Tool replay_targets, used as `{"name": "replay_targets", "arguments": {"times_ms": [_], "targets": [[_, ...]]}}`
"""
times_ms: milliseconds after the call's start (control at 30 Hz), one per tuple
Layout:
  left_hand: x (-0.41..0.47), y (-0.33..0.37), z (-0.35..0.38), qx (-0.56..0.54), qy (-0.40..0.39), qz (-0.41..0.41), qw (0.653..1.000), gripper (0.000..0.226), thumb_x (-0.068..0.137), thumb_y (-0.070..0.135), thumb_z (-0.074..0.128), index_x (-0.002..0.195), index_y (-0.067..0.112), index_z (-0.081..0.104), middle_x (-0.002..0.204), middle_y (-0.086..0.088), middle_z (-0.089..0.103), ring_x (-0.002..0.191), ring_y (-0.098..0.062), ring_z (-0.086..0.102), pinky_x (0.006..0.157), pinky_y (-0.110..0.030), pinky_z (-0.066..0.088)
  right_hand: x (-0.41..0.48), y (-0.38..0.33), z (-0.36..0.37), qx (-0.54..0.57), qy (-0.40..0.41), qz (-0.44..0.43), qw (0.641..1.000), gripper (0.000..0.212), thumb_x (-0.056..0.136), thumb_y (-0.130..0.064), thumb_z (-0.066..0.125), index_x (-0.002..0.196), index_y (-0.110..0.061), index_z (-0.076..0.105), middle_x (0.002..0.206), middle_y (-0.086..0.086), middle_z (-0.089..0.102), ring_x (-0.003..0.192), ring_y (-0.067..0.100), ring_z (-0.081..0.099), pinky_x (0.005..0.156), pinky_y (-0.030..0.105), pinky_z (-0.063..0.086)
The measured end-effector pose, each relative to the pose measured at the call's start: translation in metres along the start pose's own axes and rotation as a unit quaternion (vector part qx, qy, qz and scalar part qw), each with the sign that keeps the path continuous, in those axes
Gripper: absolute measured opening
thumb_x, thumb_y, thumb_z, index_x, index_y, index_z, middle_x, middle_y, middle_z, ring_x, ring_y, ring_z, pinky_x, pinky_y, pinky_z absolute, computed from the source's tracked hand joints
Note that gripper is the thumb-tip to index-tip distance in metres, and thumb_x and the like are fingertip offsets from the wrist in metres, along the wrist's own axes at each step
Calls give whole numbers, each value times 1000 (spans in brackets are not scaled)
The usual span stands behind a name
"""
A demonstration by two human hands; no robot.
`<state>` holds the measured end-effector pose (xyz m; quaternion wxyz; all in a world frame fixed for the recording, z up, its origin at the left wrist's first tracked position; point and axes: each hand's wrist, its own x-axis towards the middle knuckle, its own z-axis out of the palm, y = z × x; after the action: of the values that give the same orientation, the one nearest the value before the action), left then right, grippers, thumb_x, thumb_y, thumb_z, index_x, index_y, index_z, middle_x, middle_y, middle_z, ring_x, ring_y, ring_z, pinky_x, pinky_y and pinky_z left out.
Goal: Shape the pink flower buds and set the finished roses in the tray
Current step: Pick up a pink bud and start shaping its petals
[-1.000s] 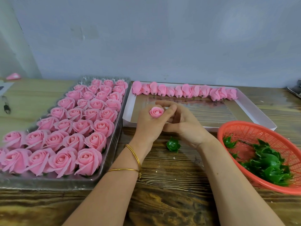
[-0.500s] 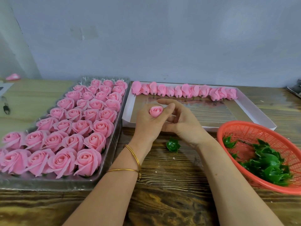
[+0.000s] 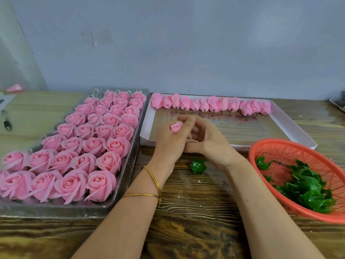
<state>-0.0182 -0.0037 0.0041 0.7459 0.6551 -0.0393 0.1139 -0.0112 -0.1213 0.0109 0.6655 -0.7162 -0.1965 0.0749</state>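
Pinching one bud upright between thumb and curled fingers, the left hand holds it just above the near edge of the white box. The right hand presses in against it from 3 o'clock with fingers bent toward the bud; whether they grip a petal I cannot tell. The bud looks tight, so its shaping seems only begun. At 6 o'clock a loose green calyx lies on the worktop. At 9 o'clock the clear tray is packed with finished roses, and only a few cups at its far edge show free. At 12 to 1 o'clock a dozen or so buds line the box's far side, unshaped. At 4 o'clock the red basket holds more calyxes. By my reading most of the work is done, with this bud and that row left.
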Motion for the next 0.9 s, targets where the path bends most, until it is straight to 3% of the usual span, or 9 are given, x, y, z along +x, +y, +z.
{"name": "replay_targets", "arguments": {"times_ms": [167, 300, 400, 500, 633, 733, 800, 900], "targets": [[0, 0, 1, 6, 10, 5, 1000, 42, 93, 38, 59, 54, 23, 57, 47, 12, 55, 51, 4, 57, 50, -10, 45, 1, 1, 2, -21, 15, -4, 1000, 68, 70, 17, 74, 128, -12, 53, 100, 2, 67, 95, 13, 66, 82, 23, 53], [1, 0, 0, 9, -21, -6, 1000, 35, 87, 42, 65, 76, 10, 69, 67, 4, 68, 69, -7, 67, 63, -21, 53, 1, 2, 3, -25, 27, -6, 999, 69, 72, 18, 73, 130, -13, 52, 106, 1, 65, 90, 4, 65, 76, 18, 53], [0, 2, -1, 11, -32, 9, 999, 27, 87, 36, 68, 64, 22, 70, 66, 5, 70, 69, -5, 68, 63, -19, 53, 1, 1, 1, -11, 22, -4, 1000, 66, 74, 21, 68, 128, -14, 52, 99, -6, 68, 87, -2, 65, 74, 16, 53], [0, 2, -3, 34, -39, 15, 999, 22, 86, 33, 69, 69, 20, 72, 72, 0, 72, 75, -10, 69, 71, -26, 55, 0, 1, 0, -10, 12, -5, 1000, 62, 78, 21, 65, 126, -15, 52, 89, -12, 70, 84, -4, 65, 72, 14, 52], [1, 2, -5, 43, -39, 14, 998, 27, 84, 32, 72, 59, 21, 69, 65, 2, 70, 70, -7, 67, 69, -22, 55, -1, -3, 0, -16, 1, -9, 1000, 58, 81, 18, 64, 131, -9, 51, 108, 5, 67, 94, 4, 65, 80, 18, 53], [1, 1, -3, 43, -20, 22, 999, 39, 86, 30, 70, 48, 26, 62, 56, 7, 65, 61, -1, 64, 58, -13, 50, -2, -4, 1, -11, 0, -5, 1000, 59, 79, 22, 62, 131, -5, 51, 106, 14, 64, 94, 16, 60, 84, 23, 54], [1, 0, -2, 34, -14, 15, 999, 41, 88, 31, 68, 47, 27, 62, 53, 7, 63, 58, -2, 64, 55, -14, 49, -2, -4, 1, -12, 3, -3, 1000, 63, 76, 24, 63, 130, -4, 52, 102, 13, 65, 92, 17, 60, 85, 29, 55], [1, 2, -1, -4, -6, -8, 1000, 42, 91, 35, 63, 50, 28, 63, 54, 6, 60, 58, -6, 64, 53, -15, 50, -1, -4, 2, -19, 5, -6, 1000, 66, 73, 22, 68, 130, -7, 53, 115, 24, 64, 96, 26, 63, 89, 35, 54]]}}
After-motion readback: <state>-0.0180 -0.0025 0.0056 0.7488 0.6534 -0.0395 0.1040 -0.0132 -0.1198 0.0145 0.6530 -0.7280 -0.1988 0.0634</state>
